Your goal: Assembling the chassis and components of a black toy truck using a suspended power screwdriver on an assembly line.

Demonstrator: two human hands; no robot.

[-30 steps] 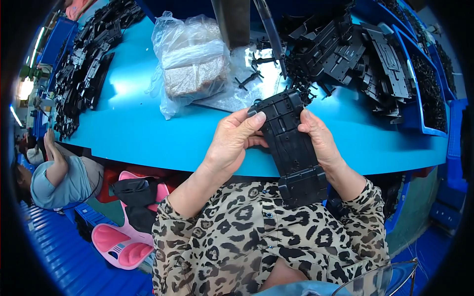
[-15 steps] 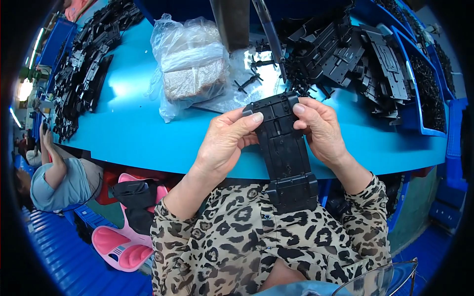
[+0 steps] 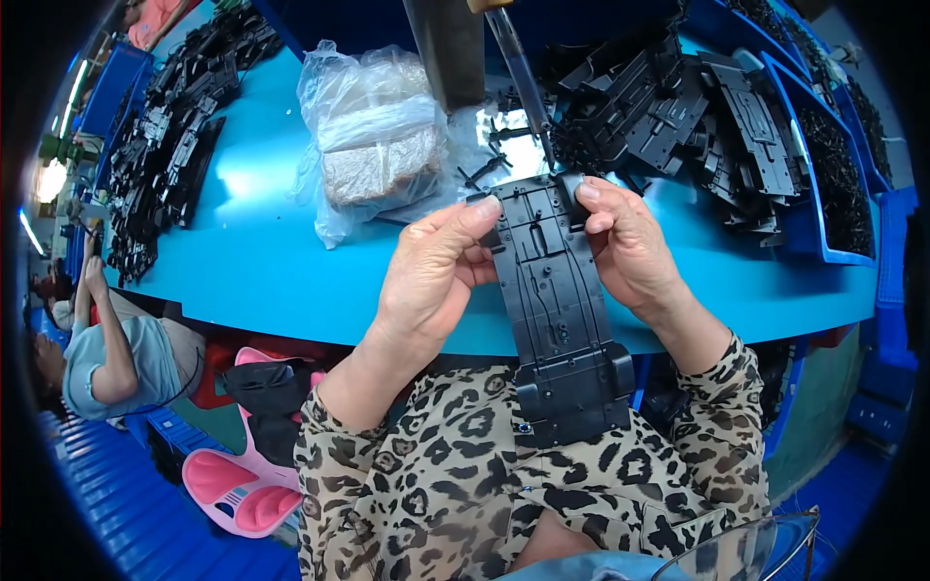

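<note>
A long black plastic chassis plate [image 3: 550,300] with ribs, small holes and raised corner pieces is held between my hands, its lower end over my lap. At its upper left corner, my left hand [image 3: 431,261] is closed, the thumb pressed on top. My right hand [image 3: 630,237] grips the upper right corner the same way. Just beyond the plate's far end is the tip of a slim dark tool [image 3: 523,82] that hangs from above beside a metal post [image 3: 448,53]. Small black cross-shaped parts [image 3: 487,169] lie near that tip.
A plastic-wrapped block [image 3: 378,131] stands left of centre on the blue table [image 3: 257,281]. Black plates are heaped at the back right [image 3: 668,107] and far left [image 3: 174,136]. A blue bin [image 3: 833,184] of small black parts borders the right. Another person [image 3: 121,358] sits at left, near a pink chair [image 3: 237,484].
The plate has tilted so that its upper face shows more fully, and its near end has come lower towards me. Both hands keep their hold on its far corners.
</note>
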